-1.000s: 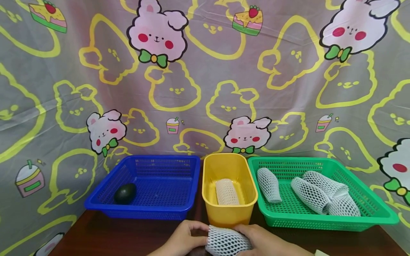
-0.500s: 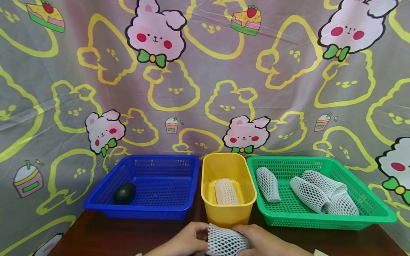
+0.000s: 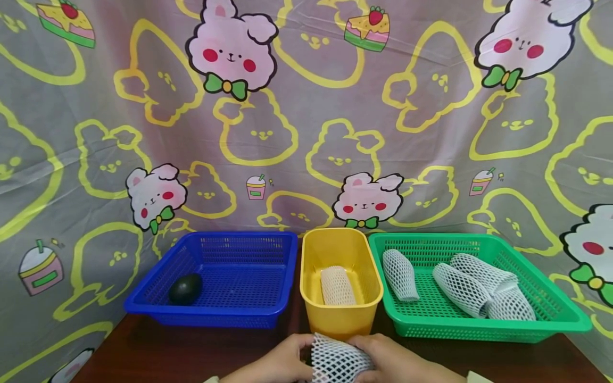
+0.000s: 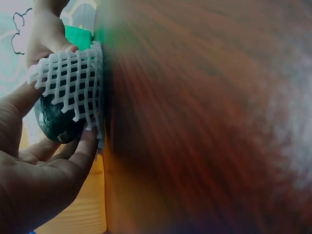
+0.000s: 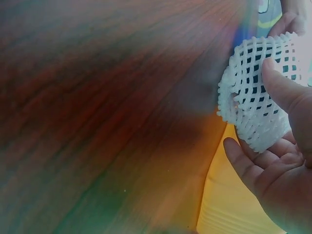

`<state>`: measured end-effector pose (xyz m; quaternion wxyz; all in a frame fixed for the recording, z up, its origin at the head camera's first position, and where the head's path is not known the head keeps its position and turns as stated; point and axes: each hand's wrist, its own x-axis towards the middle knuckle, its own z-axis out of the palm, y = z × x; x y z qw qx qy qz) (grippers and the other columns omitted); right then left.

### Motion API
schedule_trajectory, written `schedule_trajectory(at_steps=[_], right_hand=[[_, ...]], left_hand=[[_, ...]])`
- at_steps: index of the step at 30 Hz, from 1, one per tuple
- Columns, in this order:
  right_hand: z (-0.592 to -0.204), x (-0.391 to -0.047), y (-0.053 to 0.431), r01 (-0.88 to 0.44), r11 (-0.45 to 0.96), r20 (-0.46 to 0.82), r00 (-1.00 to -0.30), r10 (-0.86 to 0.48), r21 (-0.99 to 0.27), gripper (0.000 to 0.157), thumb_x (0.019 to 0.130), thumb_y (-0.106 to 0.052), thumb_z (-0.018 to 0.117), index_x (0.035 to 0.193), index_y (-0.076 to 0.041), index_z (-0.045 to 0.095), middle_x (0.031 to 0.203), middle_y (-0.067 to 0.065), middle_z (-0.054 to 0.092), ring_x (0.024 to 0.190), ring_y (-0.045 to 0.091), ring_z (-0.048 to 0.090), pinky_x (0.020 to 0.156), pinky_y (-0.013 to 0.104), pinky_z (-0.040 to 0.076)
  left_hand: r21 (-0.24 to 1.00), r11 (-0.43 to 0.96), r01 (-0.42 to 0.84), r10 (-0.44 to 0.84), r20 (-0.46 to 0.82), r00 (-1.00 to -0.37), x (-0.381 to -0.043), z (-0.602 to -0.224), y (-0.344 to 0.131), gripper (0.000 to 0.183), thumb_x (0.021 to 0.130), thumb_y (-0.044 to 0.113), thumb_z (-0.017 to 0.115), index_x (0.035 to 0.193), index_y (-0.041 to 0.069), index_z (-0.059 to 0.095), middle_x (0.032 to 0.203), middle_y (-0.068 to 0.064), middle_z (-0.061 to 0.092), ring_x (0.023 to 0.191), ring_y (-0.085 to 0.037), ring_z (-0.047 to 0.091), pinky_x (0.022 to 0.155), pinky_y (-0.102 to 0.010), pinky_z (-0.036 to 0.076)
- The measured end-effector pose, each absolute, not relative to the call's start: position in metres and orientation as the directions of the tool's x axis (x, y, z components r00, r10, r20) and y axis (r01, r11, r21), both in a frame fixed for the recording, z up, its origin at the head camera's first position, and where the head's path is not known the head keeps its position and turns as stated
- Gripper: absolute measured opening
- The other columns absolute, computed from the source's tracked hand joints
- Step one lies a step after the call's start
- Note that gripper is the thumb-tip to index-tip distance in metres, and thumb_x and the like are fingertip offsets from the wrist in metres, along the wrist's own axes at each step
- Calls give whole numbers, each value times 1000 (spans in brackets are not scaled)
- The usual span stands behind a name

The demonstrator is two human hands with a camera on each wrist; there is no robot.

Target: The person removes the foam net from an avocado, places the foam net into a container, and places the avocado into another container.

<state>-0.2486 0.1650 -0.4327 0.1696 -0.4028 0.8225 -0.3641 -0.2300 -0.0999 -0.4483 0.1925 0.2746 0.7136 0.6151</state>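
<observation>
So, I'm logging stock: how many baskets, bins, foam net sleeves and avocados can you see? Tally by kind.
Plastic baskets: 2 (blue, green)
Yellow bin: 1
Foam net sleeves in view: 6 (4 in the green basket, 1 in the yellow bin, 1 held)
Avocados in view: 2 (1 in the blue basket, 1 partly inside the held sleeve)
Total: 11
</observation>
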Motion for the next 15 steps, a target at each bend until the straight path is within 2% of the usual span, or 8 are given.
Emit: schedule_trajectory(at_steps=[5,10,15], right_hand=[[-431,-248,165,-557,425,19,-622,-783,-714,38,84,-28,76,117,-12,63,101,-19,61,87,-2,57,76,22,49],[-430,-248,164,-557,430,21,-627,-779,-710,38,83,-31,76,114,-13,65,99,-20,62,86,-3,58,74,22,49],[-432,-250,164,-610,406,66,-603,-795,-680,37,84,-36,74,113,-15,67,99,-20,63,85,-3,59,73,21,50]], left_hand=[[975,139,176,612,55,-789,-230,-447,-100,31,71,-6,72,100,3,65,84,5,65,65,-5,59,56,-16,49],[967,143,213,604,85,-792,-230,-450,-100,29,71,-5,74,98,3,66,82,6,64,64,-4,59,55,-17,49],[971,143,193,592,72,-802,-229,-451,-102,32,70,-7,71,99,4,65,82,5,65,61,-5,59,51,-16,48]])
